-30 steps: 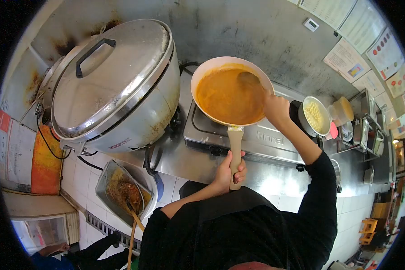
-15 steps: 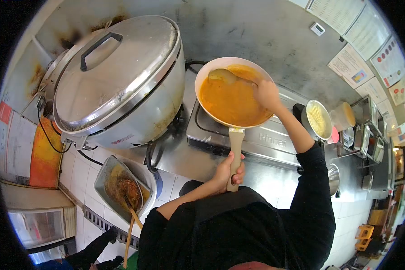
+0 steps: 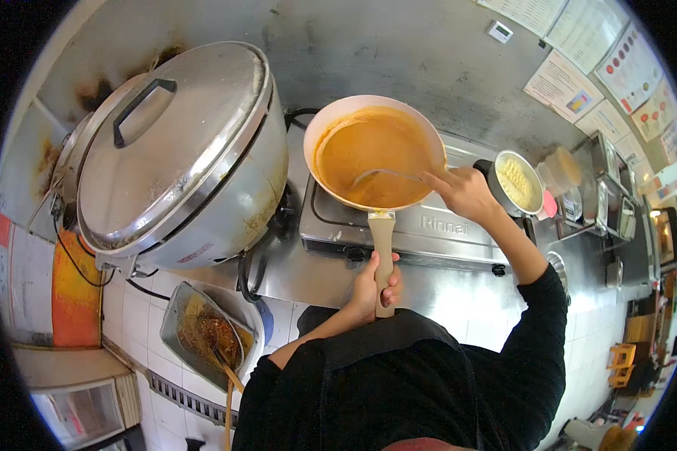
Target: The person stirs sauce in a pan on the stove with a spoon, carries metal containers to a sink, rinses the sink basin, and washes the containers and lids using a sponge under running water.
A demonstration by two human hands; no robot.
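My left hand [image 3: 376,284] is wrapped round the beige handle of a frying pan [image 3: 320,129], which sits over the gas stove [image 3: 459,229]. Orange-brown sauce [image 3: 372,150] covers the inside of the pan. In my right hand [image 3: 462,192], near the pan's right rim, is the thin handle of a ladle [image 3: 384,174]. The ladle's bowl lies low in the sauce, mostly sunk, with only a curved edge showing.
A large lidded metal rice cooker [image 3: 180,143] stands left of the stove. A bowl of pale yellow food [image 3: 517,180] is at the right. Below left, a grey tub [image 3: 174,338] holds reddish-brown contents and wooden handles. Metal containers [image 3: 602,203] stand farther right.
My right hand has moved down and outward to the pan's right edge. The ladle's bowl has gone from the upper part of the sauce to the lower part. My left hand keeps its grip.
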